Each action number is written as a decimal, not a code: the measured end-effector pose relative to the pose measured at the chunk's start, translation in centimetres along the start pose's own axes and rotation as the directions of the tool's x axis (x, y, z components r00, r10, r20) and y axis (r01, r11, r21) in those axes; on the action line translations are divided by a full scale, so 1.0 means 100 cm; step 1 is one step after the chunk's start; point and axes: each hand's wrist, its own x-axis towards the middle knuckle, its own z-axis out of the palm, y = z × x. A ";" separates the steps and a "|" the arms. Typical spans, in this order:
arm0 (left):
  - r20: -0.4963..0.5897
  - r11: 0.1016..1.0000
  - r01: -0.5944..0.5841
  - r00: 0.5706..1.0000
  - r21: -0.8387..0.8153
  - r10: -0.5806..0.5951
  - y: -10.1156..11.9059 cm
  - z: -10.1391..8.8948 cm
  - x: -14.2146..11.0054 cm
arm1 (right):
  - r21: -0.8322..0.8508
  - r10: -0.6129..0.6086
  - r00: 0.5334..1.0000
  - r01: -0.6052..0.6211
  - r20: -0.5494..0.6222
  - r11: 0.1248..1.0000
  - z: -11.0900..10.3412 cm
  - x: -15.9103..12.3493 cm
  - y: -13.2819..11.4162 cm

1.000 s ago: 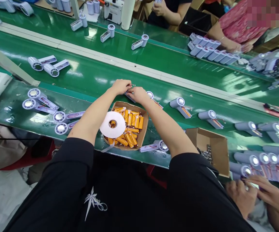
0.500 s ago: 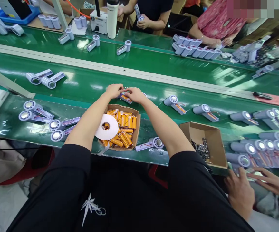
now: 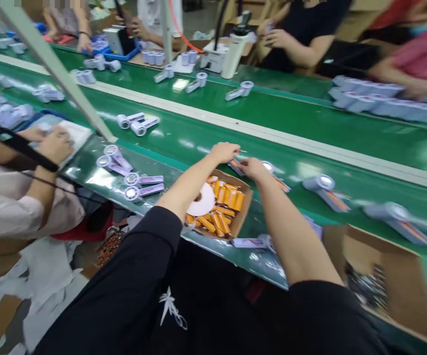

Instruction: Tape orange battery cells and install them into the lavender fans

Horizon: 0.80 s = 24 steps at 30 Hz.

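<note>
My left hand [image 3: 227, 152] and my right hand [image 3: 254, 168] come together over the near side of the green belt. Both have closed fingers on a pale handheld fan housing [image 3: 236, 166] with an orange battery in its handle; the fingers hide the rest of it. A thin line, perhaps a wire, shows by the left fingertips. Just below the hands is a cardboard box of orange batteries [image 3: 231, 197], with a white paper roll [image 3: 203, 201] lying on top. Right of my right hand is another fan housing [image 3: 267, 166], partly covered by the hand.
Fan housings with batteries [image 3: 324, 190] lie along the belt [image 3: 198, 133] to the right. Several housings [image 3: 139, 185] rest on the near ledge at left. A box of small dark parts [image 3: 391, 276] stands at right. A slanted metal post [image 3: 61, 79] rises at left; co-workers sit around.
The view has swung left, so everything shifts right and a co-worker at left comes into sight. My hands stay together at the fan housing above the battery box.
</note>
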 end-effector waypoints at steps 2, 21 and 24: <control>0.015 0.999 -0.034 0.999 0.007 0.034 0.008 -0.011 -0.002 | 0.049 0.019 0.998 -0.016 -0.063 0.999 -0.010 -0.011 -0.003; -0.308 0.754 -0.597 0.689 0.273 0.657 -0.068 -0.043 -0.280 | 0.774 -0.279 0.959 0.213 -0.048 0.597 0.061 -0.269 -0.035; -0.393 0.764 -0.576 0.656 0.291 0.645 -0.065 -0.041 -0.297 | 0.860 -0.467 0.883 0.278 -0.053 0.427 0.089 -0.276 -0.076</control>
